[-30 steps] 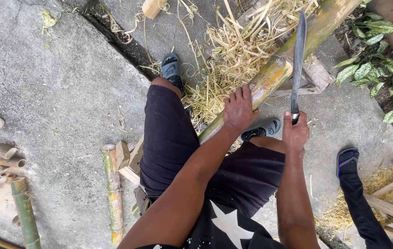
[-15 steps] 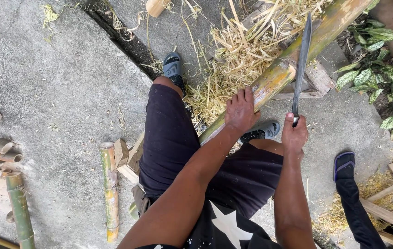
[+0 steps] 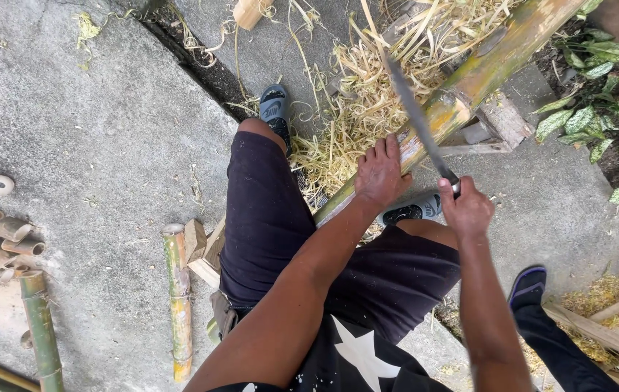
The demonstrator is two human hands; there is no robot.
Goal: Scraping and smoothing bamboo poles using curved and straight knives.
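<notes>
The long bamboo pole [image 3: 469, 80] slants from between the person's knees up to the top right corner of the concrete ground [image 3: 77, 145], propped on a small wooden stand [image 3: 494, 127]. A second ago the machete [image 3: 418, 116] stood near upright; now its blade leans left across the pole, seemingly mid-stroke, so the shaving goes on. The right hand [image 3: 467, 208] is closed round the handle; the left hand [image 3: 380, 174] lies flat, fingers spread, pressing the pole. Pale shavings [image 3: 367, 94] heap behind. Cut bamboo pieces [image 3: 178, 290] lie toward the left edge. No packages, labels or signs show.
</notes>
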